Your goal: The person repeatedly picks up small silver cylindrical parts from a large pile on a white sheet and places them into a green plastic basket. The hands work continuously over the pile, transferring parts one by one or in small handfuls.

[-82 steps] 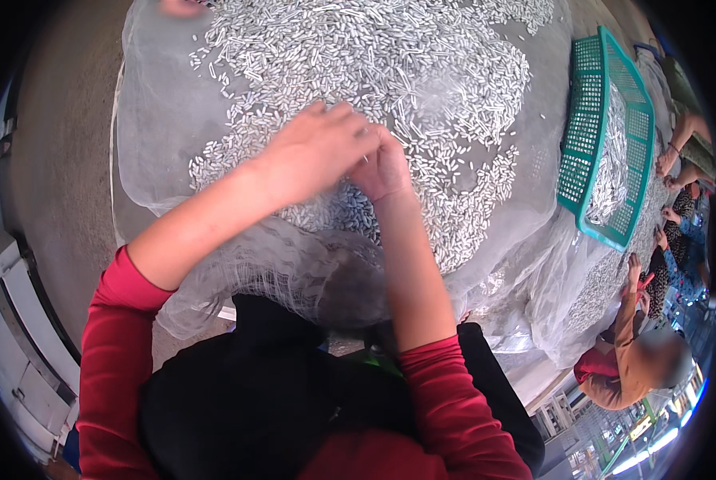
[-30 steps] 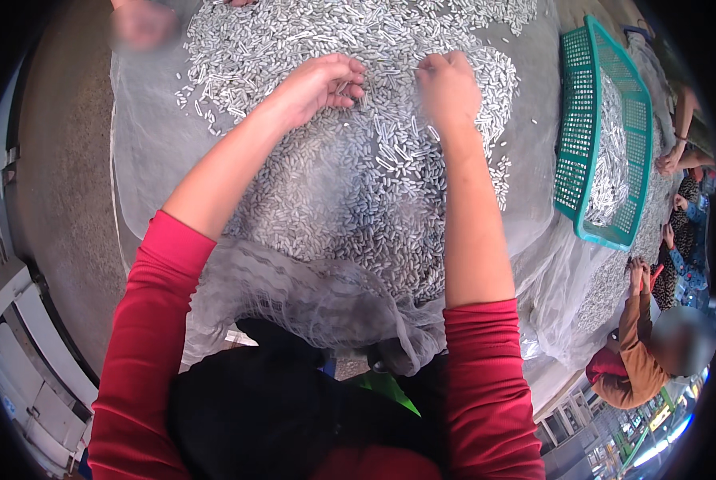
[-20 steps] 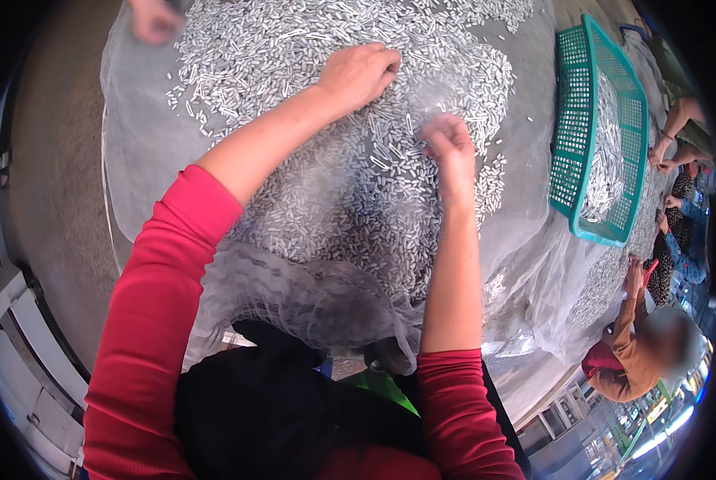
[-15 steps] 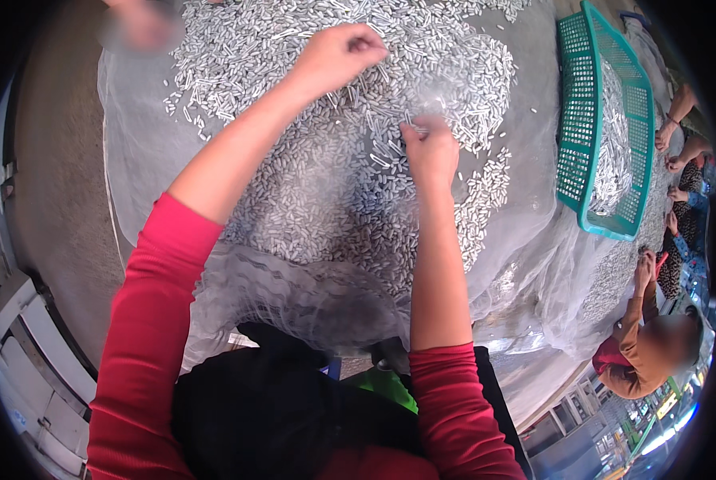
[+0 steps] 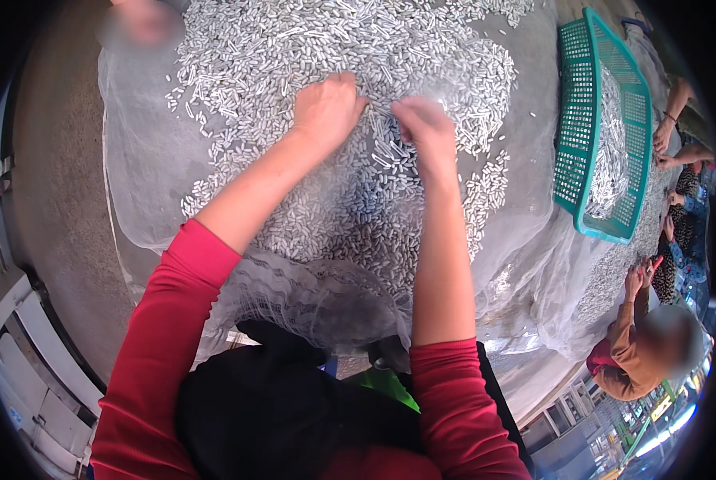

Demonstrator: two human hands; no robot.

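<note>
Countless small silvery fish [image 5: 310,56] are spread over a wide sheet of white mesh netting [image 5: 142,168], with more heaped inside a teal plastic basket [image 5: 576,136] tilted at the right. The left hand [image 5: 326,108] and right hand [image 5: 424,128] are pressed side by side into the pile, fingers curled; whether any fish are pinched cannot be told.

A wide grey worktop [image 5: 62,200] carries a sheet of fine white netting [image 5: 142,168] spread across it. On the netting lies a broad heap of small silvery fish [image 5: 358,48]. A teal plastic basket [image 5: 578,136], tilted, rests at the right, with more fish inside.
</note>
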